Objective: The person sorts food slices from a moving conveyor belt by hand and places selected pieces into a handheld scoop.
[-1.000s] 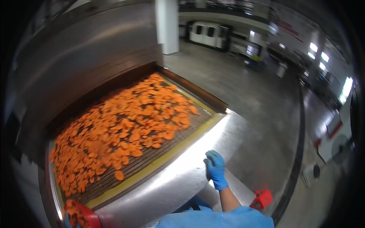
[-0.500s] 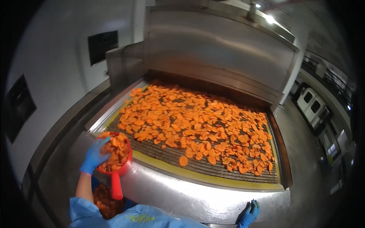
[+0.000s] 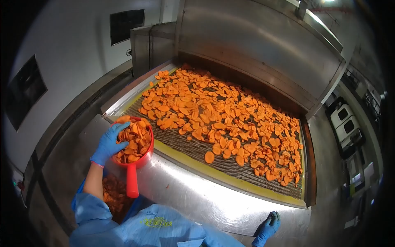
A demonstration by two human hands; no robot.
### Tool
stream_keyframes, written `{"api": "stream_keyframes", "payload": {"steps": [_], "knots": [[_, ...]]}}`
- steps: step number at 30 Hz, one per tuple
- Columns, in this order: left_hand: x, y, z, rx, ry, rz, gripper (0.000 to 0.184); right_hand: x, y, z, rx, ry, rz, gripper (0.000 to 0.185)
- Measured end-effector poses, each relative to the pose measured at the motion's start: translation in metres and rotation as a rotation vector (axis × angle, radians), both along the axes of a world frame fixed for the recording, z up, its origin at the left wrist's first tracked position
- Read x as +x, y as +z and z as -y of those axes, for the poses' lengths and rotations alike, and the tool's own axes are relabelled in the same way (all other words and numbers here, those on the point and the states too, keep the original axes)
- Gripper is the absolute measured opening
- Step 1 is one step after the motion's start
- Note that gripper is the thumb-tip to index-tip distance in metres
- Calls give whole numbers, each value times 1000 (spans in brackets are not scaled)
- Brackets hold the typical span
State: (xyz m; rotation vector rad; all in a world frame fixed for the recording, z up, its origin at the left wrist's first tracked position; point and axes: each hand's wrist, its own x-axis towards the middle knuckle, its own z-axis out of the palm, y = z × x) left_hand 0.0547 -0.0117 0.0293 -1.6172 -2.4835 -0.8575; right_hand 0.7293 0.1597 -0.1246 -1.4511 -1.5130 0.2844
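At the left, a red scoop [image 3: 151, 153] heaped with orange carrot slices [image 3: 136, 142] sits at the corner of the metal ledge, its handle pointing towards me. My blue-gloved left hand [image 3: 110, 144] reaches over its left rim, fingers and thumb curved around slices on the heap; some fingertips are hidden among them. Lower right, my gloved right hand [image 3: 268, 228] rests at the ledge's front edge, fingers extended and holding nothing. Many more slices [image 3: 214, 119] lie scattered over the mesh conveyor belt [image 3: 181, 150] beyond the ledge.
Below the scoop is a blue bin [image 3: 138, 204] with more slices. A steel ledge [image 3: 197, 185] runs along the belt's front, and a tall steel housing [image 3: 259, 49] stands behind it. Walls with dark windows [image 3: 127, 25] are on the left; a white-and-black machine [image 3: 345, 121] is at right.
The view has shifted, so the belt, scoop and ledge appear a little up and to the right. My left hand stays at the slices and my right hand stays at the ledge edge.
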Motion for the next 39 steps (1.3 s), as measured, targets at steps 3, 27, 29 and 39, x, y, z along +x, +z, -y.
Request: {"api": "stream_keyframes", "payload": {"steps": [3,27,29,39], "knots": [[0,-1,-1,-9,15,12,73,-3,4,2,15,-26,-57,24],[-5,-5,-4,10,-26,-46,74,8,-6,1,51,-87,285,21],[-4,-4,-4,-15,-3,-62,74,2,-1,1,96,-122,309,10],[-5,-2,-2,-3,-73,-44,72,-4,2,3,91,-142,226,11]]}}
